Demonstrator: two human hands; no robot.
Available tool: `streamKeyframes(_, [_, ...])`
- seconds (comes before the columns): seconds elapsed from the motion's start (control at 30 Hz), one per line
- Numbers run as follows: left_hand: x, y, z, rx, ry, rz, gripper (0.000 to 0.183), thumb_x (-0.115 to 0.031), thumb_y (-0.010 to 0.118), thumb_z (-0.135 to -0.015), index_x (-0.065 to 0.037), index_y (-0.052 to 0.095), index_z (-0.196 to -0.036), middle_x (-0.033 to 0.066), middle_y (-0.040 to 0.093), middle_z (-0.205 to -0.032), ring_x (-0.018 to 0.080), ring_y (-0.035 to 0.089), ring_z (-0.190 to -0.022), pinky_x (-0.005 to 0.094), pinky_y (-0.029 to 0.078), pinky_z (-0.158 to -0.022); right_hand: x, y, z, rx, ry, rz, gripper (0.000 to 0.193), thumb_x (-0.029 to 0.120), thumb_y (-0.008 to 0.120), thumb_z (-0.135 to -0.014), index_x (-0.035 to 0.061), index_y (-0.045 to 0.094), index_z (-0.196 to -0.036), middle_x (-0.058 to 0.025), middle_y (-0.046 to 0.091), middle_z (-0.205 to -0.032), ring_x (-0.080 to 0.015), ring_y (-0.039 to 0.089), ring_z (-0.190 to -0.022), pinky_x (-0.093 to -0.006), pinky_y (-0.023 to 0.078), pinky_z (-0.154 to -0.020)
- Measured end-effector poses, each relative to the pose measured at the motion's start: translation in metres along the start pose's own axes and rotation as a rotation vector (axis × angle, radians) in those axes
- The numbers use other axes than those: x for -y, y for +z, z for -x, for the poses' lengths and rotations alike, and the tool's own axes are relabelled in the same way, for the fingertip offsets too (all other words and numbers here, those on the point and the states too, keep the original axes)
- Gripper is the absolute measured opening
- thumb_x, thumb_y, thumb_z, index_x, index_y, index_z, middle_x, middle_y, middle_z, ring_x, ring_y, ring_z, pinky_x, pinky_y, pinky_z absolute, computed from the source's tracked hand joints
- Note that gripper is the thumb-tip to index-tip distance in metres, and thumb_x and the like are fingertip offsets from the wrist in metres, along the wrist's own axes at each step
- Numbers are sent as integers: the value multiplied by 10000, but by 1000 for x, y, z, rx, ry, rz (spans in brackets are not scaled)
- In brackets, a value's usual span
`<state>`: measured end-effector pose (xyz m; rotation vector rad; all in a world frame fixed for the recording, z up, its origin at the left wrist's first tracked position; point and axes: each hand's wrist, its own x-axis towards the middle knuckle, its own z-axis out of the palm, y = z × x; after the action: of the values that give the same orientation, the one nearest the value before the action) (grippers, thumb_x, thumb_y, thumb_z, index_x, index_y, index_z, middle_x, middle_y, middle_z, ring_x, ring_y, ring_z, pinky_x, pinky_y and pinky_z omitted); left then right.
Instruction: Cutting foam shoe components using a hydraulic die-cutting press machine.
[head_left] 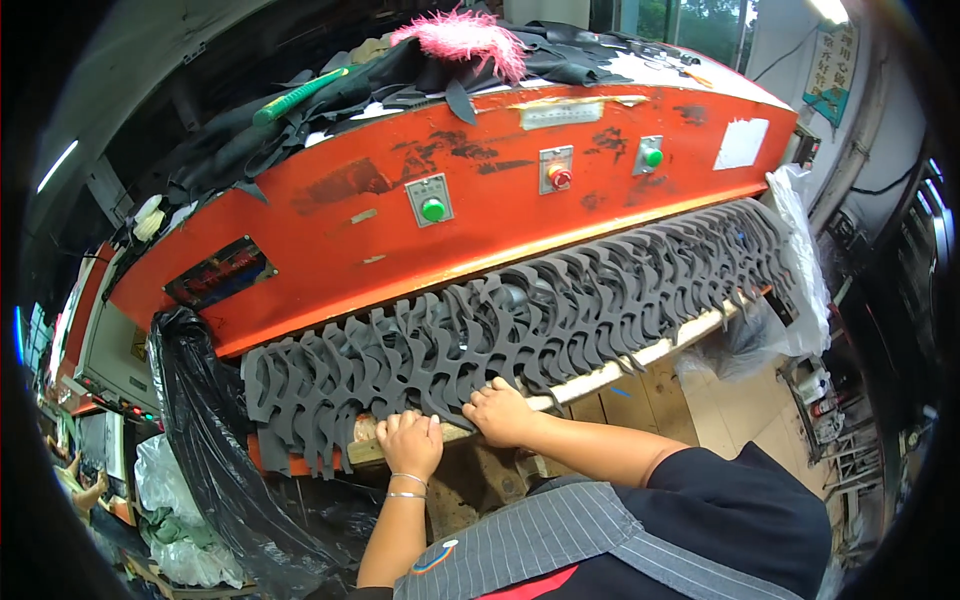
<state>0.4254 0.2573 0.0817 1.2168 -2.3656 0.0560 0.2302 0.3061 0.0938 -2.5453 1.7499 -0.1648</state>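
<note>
A dark grey cut-out sheet, full of curved leaf-shaped holes, lies in layers along the bed below the red machine's front. Its near edge hangs in ragged strips over a pale wooden board. My left hand is closed at that near edge, fingers bent over the grey material. Just to its right and slightly farther in, my right hand also grips the sheet's edge with curled fingers. The undersides of both hands are hidden.
The red machine front carries green buttons and a red knob. Black scraps, a green-handled tool and a pink fluffy bundle lie on top. A black plastic bag hangs left; clear plastic hangs right.
</note>
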Motion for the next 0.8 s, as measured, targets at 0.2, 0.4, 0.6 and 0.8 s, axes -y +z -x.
streamKeyframes(0.2, [-4, 9, -8, 22, -35, -87, 267, -282, 584, -825, -79, 671, -675, 78, 609, -792, 295, 540, -838, 443, 367, -829, 1, 8, 3, -79, 160, -21, 375, 339, 785, -604, 99, 667, -867, -87, 643, -897, -240, 631, -895, -381, 398, -865])
streamKeyframes(0.4, [-4, 14, -21, 93, -62, -62, 282, -277, 565, -818, -64, 660, -660, 83, 608, -799, 299, 540, -841, 432, 379, -791, -9, 17, -7, -114, 162, 56, 241, 283, 701, -651, 103, 697, -812, -87, 652, -865, -226, 627, -858, -356, 394, -844])
streamKeyframes(0.6, [18, -3, -51, 390, -21, 89, 344, -292, 521, -811, -34, 656, -627, 140, 647, -768, 354, 597, -770, 466, 467, -725, -27, -20, -23, 234, 87, -201, 276, 340, 711, -708, 92, 710, -829, -102, 680, -867, -235, 655, -848, -376, 418, -827])
streamKeyframes(0.8, [16, 18, -161, 446, -83, 307, 289, -313, 598, -850, -74, 672, -705, 151, 613, -730, 361, 603, -682, 454, 480, -633, -155, -60, -93, -145, 114, -588, 242, 256, 642, -828, 67, 688, -971, -152, 681, -957, -342, 646, -912, -422, 511, -824])
